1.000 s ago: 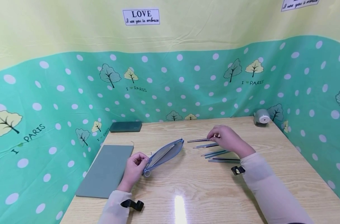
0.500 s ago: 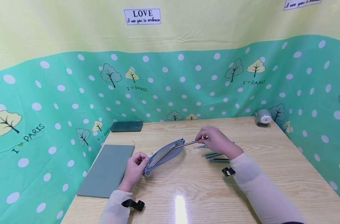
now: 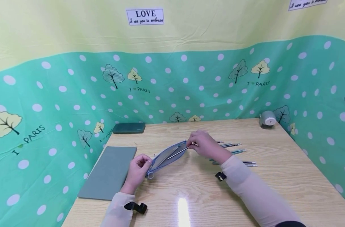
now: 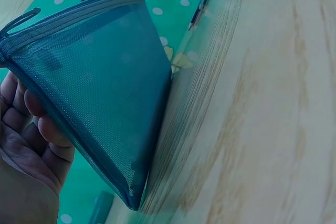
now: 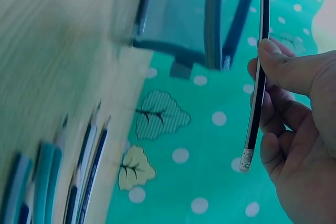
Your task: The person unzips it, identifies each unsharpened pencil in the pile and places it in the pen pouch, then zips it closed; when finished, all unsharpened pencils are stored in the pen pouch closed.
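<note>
Head view, left hand (image 3: pixel 138 171) pinching one end of the pouch (image 4: pixel 105 98), right hand (image 3: pixel 205 144) gripping a striped pencil (image 5: pixel 254 121), its tip at the pouch's gaping mouth, loose pencils (image 3: pixel 239 151) lying on the table (image 3: pixel 161 197).

Head view looked forward and down, from farthest off, over bench (image 3: pixel 161 201), left hand (image 3: pixel 136 171), right hand (image 3: pixel 204 144) and curtain (image 3: pixel 161 101). Left wrist view sat close, rolled sideways, facing the pouch (image 4: pixel 100 87). Right wrist view, also close and rolled, faced the pencil (image 5: pixel 255 116). All three shared the pouch.
</note>
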